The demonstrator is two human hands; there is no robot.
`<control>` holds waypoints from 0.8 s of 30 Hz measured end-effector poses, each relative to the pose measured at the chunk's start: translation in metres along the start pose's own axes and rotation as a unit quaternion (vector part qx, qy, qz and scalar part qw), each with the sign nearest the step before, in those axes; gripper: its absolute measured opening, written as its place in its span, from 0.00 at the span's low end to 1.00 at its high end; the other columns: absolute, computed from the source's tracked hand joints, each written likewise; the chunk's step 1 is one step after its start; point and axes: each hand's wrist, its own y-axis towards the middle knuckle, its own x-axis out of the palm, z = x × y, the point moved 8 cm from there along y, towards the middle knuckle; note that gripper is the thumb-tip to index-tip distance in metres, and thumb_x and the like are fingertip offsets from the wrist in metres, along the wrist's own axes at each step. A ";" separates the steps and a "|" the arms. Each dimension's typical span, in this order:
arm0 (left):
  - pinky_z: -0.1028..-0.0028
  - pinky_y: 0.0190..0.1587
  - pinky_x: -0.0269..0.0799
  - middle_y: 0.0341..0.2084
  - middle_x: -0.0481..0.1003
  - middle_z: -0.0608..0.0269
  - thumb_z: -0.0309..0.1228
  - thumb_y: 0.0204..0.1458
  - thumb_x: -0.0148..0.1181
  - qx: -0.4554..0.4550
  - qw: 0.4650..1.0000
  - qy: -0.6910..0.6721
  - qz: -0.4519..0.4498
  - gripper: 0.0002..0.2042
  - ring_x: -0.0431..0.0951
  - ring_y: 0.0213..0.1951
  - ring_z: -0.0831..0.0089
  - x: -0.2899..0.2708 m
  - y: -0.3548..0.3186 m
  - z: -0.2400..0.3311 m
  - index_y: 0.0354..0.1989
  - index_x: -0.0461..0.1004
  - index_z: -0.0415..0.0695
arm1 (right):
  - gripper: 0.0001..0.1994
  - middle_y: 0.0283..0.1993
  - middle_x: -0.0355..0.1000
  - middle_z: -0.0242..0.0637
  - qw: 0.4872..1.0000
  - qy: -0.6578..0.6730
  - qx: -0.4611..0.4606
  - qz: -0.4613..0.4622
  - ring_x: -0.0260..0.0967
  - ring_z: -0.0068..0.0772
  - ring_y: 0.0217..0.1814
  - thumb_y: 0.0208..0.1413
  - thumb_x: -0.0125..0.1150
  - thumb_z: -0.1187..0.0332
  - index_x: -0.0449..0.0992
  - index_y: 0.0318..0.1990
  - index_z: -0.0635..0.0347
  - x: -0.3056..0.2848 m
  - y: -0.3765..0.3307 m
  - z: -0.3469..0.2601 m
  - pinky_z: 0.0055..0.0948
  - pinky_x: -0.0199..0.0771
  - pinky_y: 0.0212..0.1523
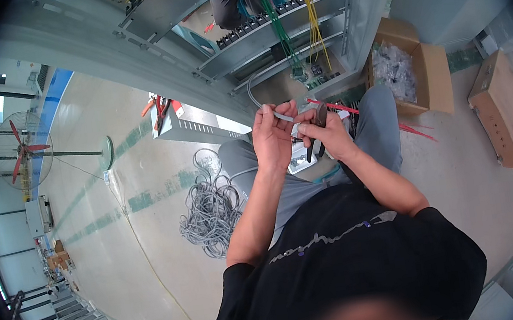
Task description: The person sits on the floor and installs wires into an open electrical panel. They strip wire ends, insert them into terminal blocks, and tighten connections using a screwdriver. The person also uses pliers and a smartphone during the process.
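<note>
My left hand (273, 137) pinches the end part of a grey cable (251, 91), which curves down out of the open metal cabinet (272, 31). Close beside it, my right hand (329, 132) is closed round pliers with dark handles (311, 153). The pliers' head is partly hidden by my fingers, so I cannot tell whether the jaws touch the cable. Both hands are over my lap, in front of the cabinet's lower opening. Under them a small white tray (300, 159) shows in part.
A coil of grey cable (211, 208) lies on the floor at left. Red-handled tools (162, 109) rest on a metal box (191, 131). Green wires (269, 12) and yellow wires (309, 7) hang inside the cabinet. Right stand a carton (436, 75) of bagged parts and a wooden box (504, 111).
</note>
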 end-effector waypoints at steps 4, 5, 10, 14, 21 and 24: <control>0.57 0.63 0.76 0.45 0.81 0.54 0.39 0.74 0.51 -0.002 1.000 -0.007 -0.007 0.10 0.80 0.59 0.58 0.002 0.002 0.001 0.49 0.70 0.44 | 0.09 0.33 0.79 0.32 0.998 -0.035 -0.044 -0.002 0.74 0.19 0.29 0.64 0.66 0.74 0.82 0.48 0.69 0.012 0.001 -0.016 0.22 0.74 0.33; 0.57 0.63 0.76 0.45 0.81 0.54 0.39 0.74 0.51 -0.004 1.000 -0.005 -0.004 0.10 0.80 0.59 0.58 0.001 0.002 0.001 0.49 0.70 0.44 | 0.08 0.33 0.79 0.32 0.998 -0.035 -0.051 -0.004 0.74 0.19 0.29 0.64 0.67 0.74 0.82 0.47 0.69 0.013 0.001 -0.018 0.22 0.74 0.33; 0.58 0.56 0.79 0.44 0.83 0.53 0.38 0.74 0.53 -0.003 1.000 -0.010 0.004 0.10 0.82 0.56 0.57 -0.002 0.001 -0.002 0.47 0.69 0.43 | 0.08 0.34 0.79 0.32 0.996 -0.056 -0.072 -0.004 0.74 0.19 0.30 0.64 0.67 0.75 0.82 0.47 0.69 0.014 0.005 -0.024 0.22 0.74 0.32; 0.58 0.56 0.79 0.44 0.83 0.53 0.38 0.74 0.53 0.008 1.000 0.006 -0.004 0.10 0.83 0.55 0.56 -0.001 0.001 -0.001 0.47 0.70 0.43 | 0.05 0.35 0.79 0.32 0.997 -0.044 -0.064 -0.002 0.75 0.21 0.29 0.63 0.66 0.75 0.82 0.44 0.67 0.011 0.006 -0.024 0.23 0.74 0.32; 0.67 0.46 0.83 0.41 0.81 0.60 0.34 0.71 0.59 0.036 0.989 0.145 -0.011 0.08 0.83 0.48 0.68 0.003 -0.007 0.005 0.48 0.72 0.43 | 0.05 0.34 0.80 0.33 0.988 -0.118 -0.098 0.018 0.75 0.18 0.30 0.63 0.66 0.76 0.82 0.43 0.69 0.006 0.001 -0.036 0.22 0.75 0.31; 0.74 0.41 0.81 0.38 0.80 0.63 0.31 0.69 0.62 0.033 0.982 0.187 -0.008 0.07 0.82 0.42 0.75 0.000 -0.009 0.004 0.48 0.74 0.42 | 0.05 0.33 0.80 0.33 0.986 -0.146 -0.080 0.012 0.76 0.18 0.30 0.62 0.67 0.75 0.82 0.41 0.68 0.003 0.002 -0.037 0.22 0.74 0.32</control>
